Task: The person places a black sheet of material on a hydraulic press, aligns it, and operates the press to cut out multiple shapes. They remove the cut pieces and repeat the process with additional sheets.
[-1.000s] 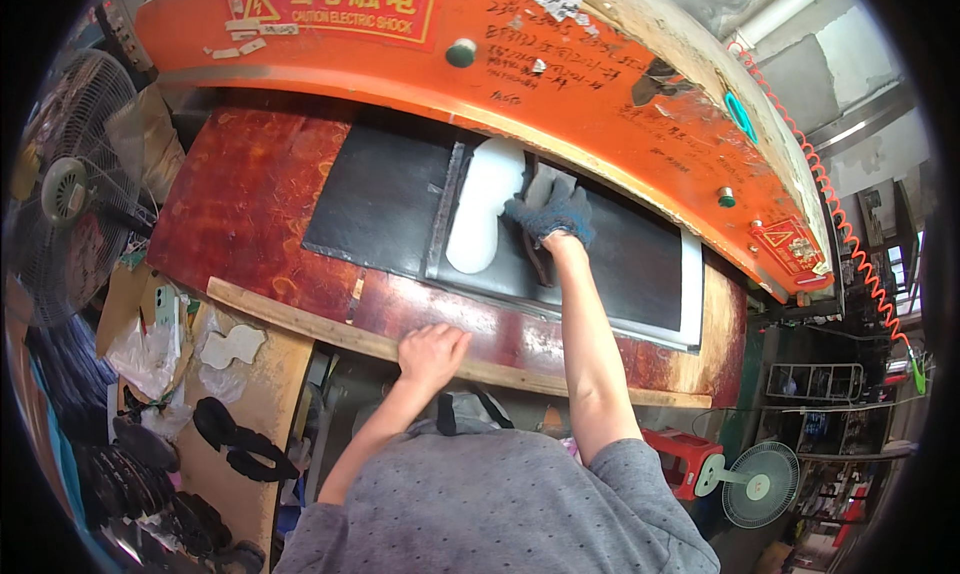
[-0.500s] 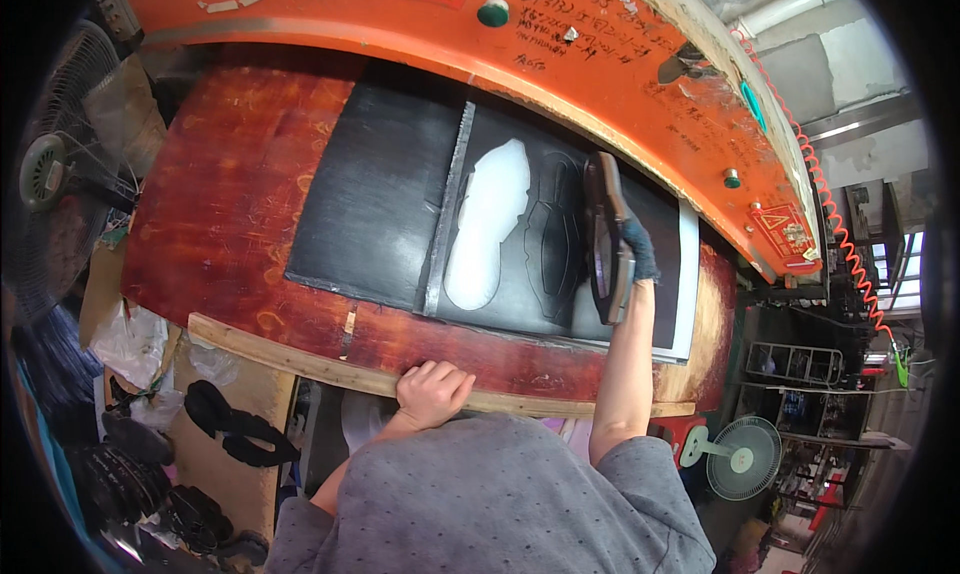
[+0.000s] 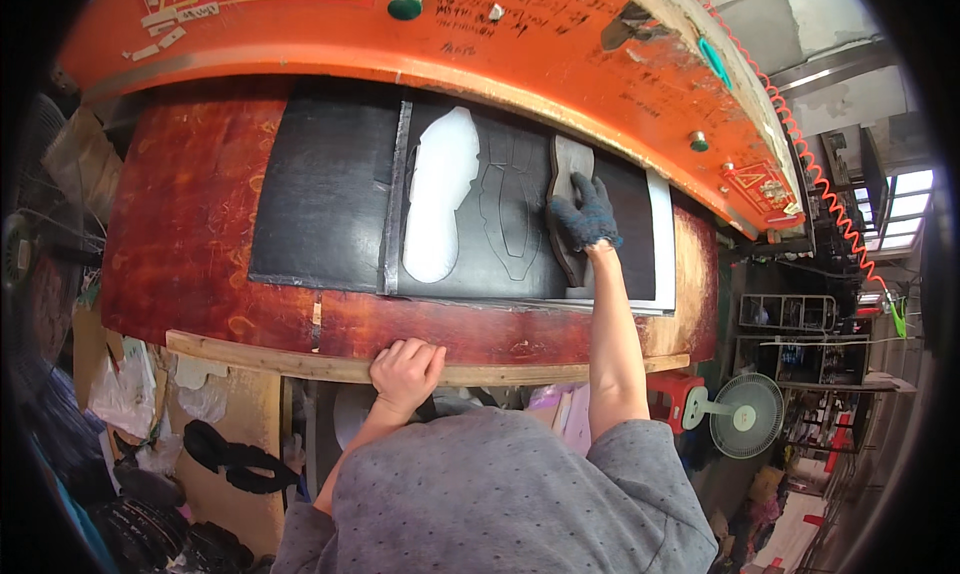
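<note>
My right hand, in a dark knitted glove, is on a sole-shaped cutting die. Its fingers and thumb press over the die's right side, hiding part of it. The die lies flat on a black sheet on the table. Left of the die, a sole-shaped outline is marked in the sheet, with a white sole-shaped area beyond it; whether that is a cut-out I cannot tell. Bare and loosely curled, my left hand rests on the wooden strip along the table's near edge.
An orange machine beam with green buttons spans the far side, close above the table. Another black sheet lies to the left on the red-brown tabletop. At lower right stands a fan; a coiled red hose hangs at right.
The die, tilted up in my right hand before, now lies flat on the black sheet with my hand over it. My left hand stays at the table edge. The whole view has shifted a little.
</note>
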A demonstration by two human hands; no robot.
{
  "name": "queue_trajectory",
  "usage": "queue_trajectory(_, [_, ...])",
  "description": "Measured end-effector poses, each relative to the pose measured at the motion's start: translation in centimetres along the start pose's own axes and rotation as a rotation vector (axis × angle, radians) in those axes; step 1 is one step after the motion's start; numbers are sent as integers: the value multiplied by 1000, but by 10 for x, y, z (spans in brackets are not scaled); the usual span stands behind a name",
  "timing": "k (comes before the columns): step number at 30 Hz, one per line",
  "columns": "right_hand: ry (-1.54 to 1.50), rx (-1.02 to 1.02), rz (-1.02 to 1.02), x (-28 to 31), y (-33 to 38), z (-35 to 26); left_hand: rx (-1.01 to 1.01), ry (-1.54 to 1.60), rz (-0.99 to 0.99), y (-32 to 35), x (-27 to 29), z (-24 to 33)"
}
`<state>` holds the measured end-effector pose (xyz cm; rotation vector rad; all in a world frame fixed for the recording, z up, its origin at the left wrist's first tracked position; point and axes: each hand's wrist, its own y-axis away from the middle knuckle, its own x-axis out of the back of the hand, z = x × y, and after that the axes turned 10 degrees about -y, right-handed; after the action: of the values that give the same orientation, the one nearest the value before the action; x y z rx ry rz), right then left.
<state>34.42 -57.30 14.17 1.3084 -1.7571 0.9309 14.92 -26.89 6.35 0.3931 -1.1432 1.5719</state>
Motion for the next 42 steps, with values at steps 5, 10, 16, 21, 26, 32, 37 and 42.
queue_trajectory(5, [-408, 56, 394, 6, -20, 43, -24, -15, 47, -44, -23, -8])
queue_trajectory(10, [-1030, -392, 384, 61, -49, 57, -15, -27, 44, -97, -47, -17])
queue_trajectory(16, [-1281, -149, 500, 127, -139, 72, -63, -84, 36, -159, -81, -34])
queue_trajectory(21, [-752, -250, 494, 102, -127, 81, -40, -210, 158, -207, -108, -40])
queue_trajectory(26, [-14, 512, 460, -6, -19, 74, -12, -316, 138, -229, -121, -40])
queue_trajectory(32, [-37, 374, 413, -16, -19, 77, -20, -309, 155, -232, -118, -35])
queue_trajectory(37, [1, 390, 409, -6, -15, 64, 10, -255, 138, -229, -114, -36])
queue_trajectory(42, [13, 367, 302, -11, -16, 75, 19, -276, 74, -224, -116, -43])
